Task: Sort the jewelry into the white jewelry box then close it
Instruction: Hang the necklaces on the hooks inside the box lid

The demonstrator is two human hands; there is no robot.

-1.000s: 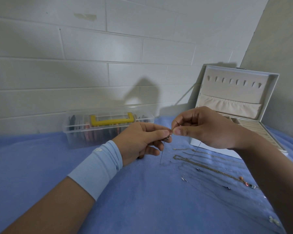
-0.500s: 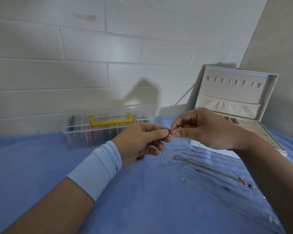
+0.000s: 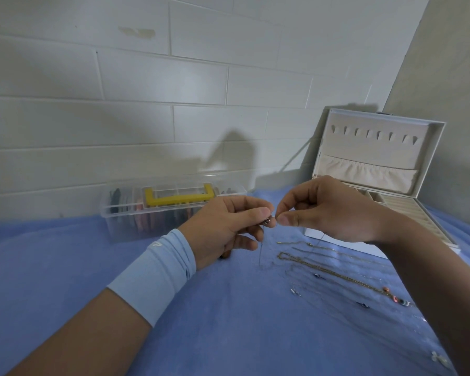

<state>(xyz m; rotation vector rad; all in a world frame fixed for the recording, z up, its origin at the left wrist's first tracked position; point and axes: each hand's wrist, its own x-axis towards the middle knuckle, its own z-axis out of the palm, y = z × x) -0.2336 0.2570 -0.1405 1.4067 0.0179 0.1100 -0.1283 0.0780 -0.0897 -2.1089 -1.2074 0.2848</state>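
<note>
Left of the open white jewelry box (image 3: 375, 147), both the left hand (image 3: 223, 229) and right hand (image 3: 326, 210) pinch a thin silver chain necklace (image 3: 261, 245) above the blue cloth (image 3: 201, 321).

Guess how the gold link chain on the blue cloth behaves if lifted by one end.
Likely floppy: the gold link chain lies slack on the blue cloth, so it should drape and swing. Probably light; its links look thin. May snag: finer chains lie close beside it.

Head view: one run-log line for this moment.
phase: sorting | left hand: pinches thin necklace | right hand: pinches same necklace | white jewelry box: lid open | gold chain: on blue cloth
</note>
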